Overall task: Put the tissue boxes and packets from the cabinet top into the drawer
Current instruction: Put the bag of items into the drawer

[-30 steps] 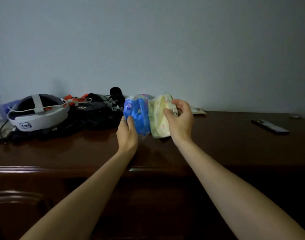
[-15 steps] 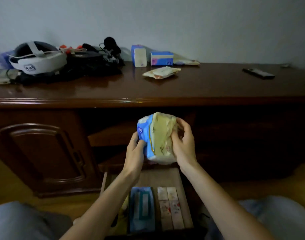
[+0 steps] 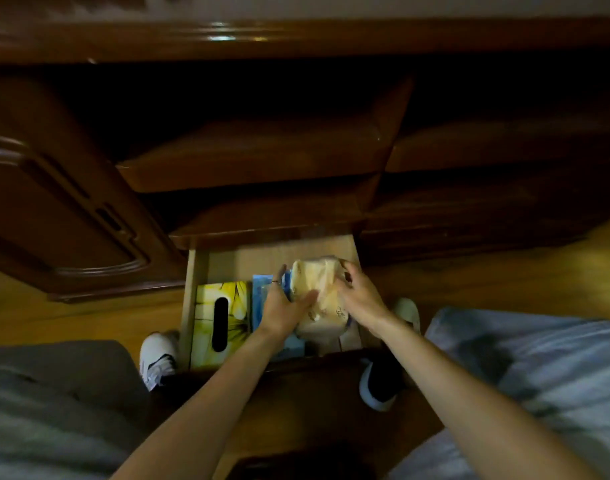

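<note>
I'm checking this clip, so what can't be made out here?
- Blue packet, head view: mostly hidden by left hand and yellow packet.
- Drawer contents at right: covered by right hand.
- Cabinet top: cut off by upper edge.
- Print: blurred.

Dim, soft-focus — edges bowed (wide lens), cabinet recess black.
</note>
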